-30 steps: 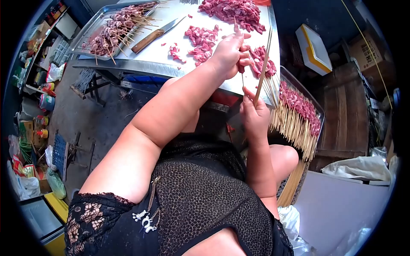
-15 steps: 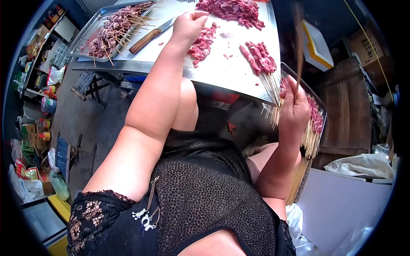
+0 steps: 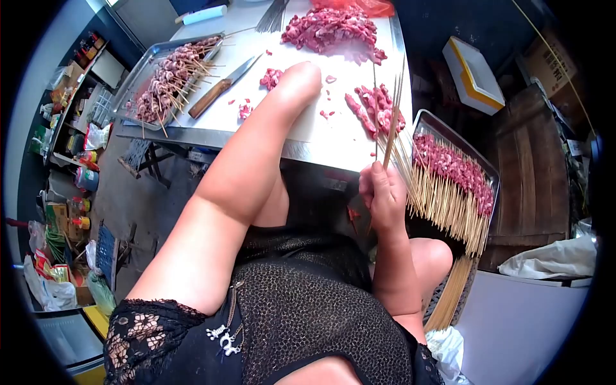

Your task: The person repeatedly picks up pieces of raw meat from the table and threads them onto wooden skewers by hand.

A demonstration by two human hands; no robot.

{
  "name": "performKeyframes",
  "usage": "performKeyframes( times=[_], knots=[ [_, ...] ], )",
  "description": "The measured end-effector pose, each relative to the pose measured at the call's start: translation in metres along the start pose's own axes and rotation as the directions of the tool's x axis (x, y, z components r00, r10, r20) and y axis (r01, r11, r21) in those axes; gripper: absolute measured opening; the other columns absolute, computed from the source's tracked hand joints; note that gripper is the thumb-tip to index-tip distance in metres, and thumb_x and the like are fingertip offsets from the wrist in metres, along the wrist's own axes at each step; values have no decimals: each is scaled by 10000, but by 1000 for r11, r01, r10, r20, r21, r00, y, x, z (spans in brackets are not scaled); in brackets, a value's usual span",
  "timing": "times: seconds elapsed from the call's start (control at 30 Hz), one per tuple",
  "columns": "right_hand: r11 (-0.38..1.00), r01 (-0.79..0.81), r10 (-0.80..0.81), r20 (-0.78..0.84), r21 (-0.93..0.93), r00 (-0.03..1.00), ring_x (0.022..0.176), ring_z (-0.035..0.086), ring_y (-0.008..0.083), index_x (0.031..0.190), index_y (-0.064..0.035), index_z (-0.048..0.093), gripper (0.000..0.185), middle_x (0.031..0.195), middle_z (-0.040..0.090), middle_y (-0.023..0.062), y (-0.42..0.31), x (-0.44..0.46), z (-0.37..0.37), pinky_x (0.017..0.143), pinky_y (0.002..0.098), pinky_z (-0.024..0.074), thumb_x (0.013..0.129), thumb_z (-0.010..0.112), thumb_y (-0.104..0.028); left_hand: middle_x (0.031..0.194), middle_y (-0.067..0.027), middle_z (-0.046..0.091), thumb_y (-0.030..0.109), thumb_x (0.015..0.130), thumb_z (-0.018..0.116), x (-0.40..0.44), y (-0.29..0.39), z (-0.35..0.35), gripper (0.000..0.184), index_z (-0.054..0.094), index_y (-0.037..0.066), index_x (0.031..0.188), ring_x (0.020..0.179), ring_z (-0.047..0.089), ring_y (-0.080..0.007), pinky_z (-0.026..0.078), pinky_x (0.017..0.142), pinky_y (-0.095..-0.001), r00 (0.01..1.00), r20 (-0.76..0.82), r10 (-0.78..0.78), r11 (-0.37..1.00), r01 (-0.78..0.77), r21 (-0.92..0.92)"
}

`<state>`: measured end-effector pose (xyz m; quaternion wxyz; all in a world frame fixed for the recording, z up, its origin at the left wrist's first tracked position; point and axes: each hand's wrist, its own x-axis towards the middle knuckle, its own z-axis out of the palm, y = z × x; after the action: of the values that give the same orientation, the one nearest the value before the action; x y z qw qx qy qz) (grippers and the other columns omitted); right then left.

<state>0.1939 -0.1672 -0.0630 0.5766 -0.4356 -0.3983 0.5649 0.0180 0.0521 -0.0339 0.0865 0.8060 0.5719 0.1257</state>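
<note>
My right hand [image 3: 383,192] is closed around several thin wooden skewers [image 3: 394,112], which point up past the table's front edge. Just behind them on the table lie meat skewers [image 3: 378,106], with their bare sticks towards me. My left hand [image 3: 307,80] is bent down over the white tabletop, its fingers hidden from the camera. Beside it on the left is a small heap of red meat pieces [image 3: 271,78]. A bigger heap of cut meat [image 3: 330,29] rests further back. The wooden-handled knife [image 3: 215,96] lies left of my forearm.
A metal tray [image 3: 138,77] of meat skewers stands at the table's left. Another tray [image 3: 493,173], right of the table, holds rows of skewers. Bare sticks [image 3: 452,295] lie below it. Further right are a white-and-yellow box [image 3: 471,74] and dark wooden boards [image 3: 532,173].
My right hand has come down and left with the skewers. My left hand has moved nearer and its fingers have gone out of sight. The view has shifted, showing more of the right tray.
</note>
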Motion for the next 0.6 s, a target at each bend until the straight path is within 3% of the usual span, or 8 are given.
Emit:
performKeyframes(
  times=[0.1,0.13,0.17,0.2,0.23,0.3,0.37,0.6],
  knots=[
    [997,31,-35,-55,-77,998,503,405,33,823,-28,599,320,615,500,-18,-4,-3,2,451,171,303,931,507,-315,766,-199,633,185,837,576,-9,-4,-11,244,642,-50,836,699,625,-257,490,621,-333,997,-79,4,987,-16,-160],
    [994,27,-35,-79,-102,996,498,390,31,833,-16,628,302,609,489,-28,-7,-4,4,452,178,297,926,521,-282,792,-174,643,185,862,561,-14,-5,-14,241,638,-43,859,709,626,-218,490,608,-301,987,-61,-148,821,88,-564],
    [995,24,-32,-78,-98,996,498,390,31,833,-16,628,302,609,489,-28,-6,-4,4,452,178,297,926,521,-282,818,-150,653,185,887,547,-19,-7,-16,238,634,-37,882,719,628,-178,491,595,-269,961,17,-278,489,157,-858],
    [987,40,-51,-66,-156,997,500,386,27,844,-9,631,289,606,481,-33,-5,-3,3,452,179,293,925,523,-265,851,-94,662,186,890,559,-20,-11,-19,192,613,3,911,754,645,-174,526,639,-294,984,-3,-180,286,49,-957],
    [975,58,-71,-53,-214,996,502,381,24,854,-2,633,276,603,473,-37,-5,-2,2,452,180,290,924,524,-247,851,-94,662,186,890,559,-22,-12,-19,192,613,3,911,754,645,-174,526,639,-294,983,-3,-181,289,50,-956],
    [968,13,-24,-41,-251,999,507,394,20,940,6,647,228,586,468,-42,-2,-1,2,462,185,308,913,537,-192,876,-133,654,163,920,513,-28,-8,-22,190,587,-11,935,765,649,-167,560,655,-263,977,78,-201,-45,70,-997],
    [912,130,-181,-97,-388,979,476,367,14,1025,15,630,246,568,433,-58,6,1,5,432,169,271,923,510,-173,898,-144,649,170,923,507,-32,-5,-23,196,565,-15,952,777,656,-184,577,678,-283,980,101,-171,-41,95,-995],
    [748,172,-274,-63,-641,960,537,433,29,1089,-7,623,234,597,483,-56,6,-1,5,493,187,344,892,545,-108,946,-204,626,90,922,486,-47,18,-26,180,504,-44,1041,845,659,-271,577,726,-311,969,177,-174,-191,143,-971]
  ],
)
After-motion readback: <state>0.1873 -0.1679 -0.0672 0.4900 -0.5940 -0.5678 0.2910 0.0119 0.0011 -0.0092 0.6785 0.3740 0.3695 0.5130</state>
